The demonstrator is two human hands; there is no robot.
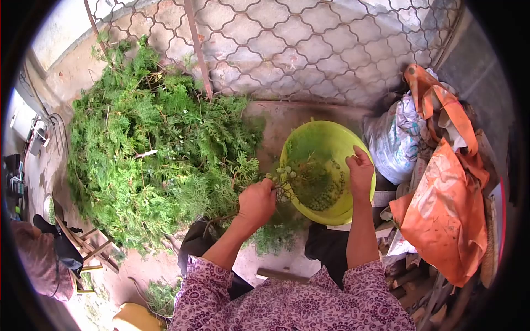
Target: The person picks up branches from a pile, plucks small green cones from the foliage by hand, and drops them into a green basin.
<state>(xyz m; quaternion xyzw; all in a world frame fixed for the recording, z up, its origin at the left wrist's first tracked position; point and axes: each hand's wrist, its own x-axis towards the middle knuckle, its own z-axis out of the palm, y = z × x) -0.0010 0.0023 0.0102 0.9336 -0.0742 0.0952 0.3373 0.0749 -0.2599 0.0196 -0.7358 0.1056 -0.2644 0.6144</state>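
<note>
My left hand [258, 202] is closed around the stem of a cut sprig [284, 179] bearing small pale green cones. The sprig's tip reaches over the left rim of a yellow-green basin [359, 149]. Inside the basin lie many small green cones [331, 190] and some bits of foliage. Over the basin's right side is my right hand [361, 168], its fingers curled together; whatever they may hold is too small to make out. A large heap of green branches [149, 149] spreads to the left of the basin.
A wire mesh [314, 44] stands against the wall behind. At right are white sacks [392, 140] and an orange bag [447, 215] above stacked wood. At lower left, another person [38, 254] is beside a wooden stool [91, 245], near a yellow container [138, 317].
</note>
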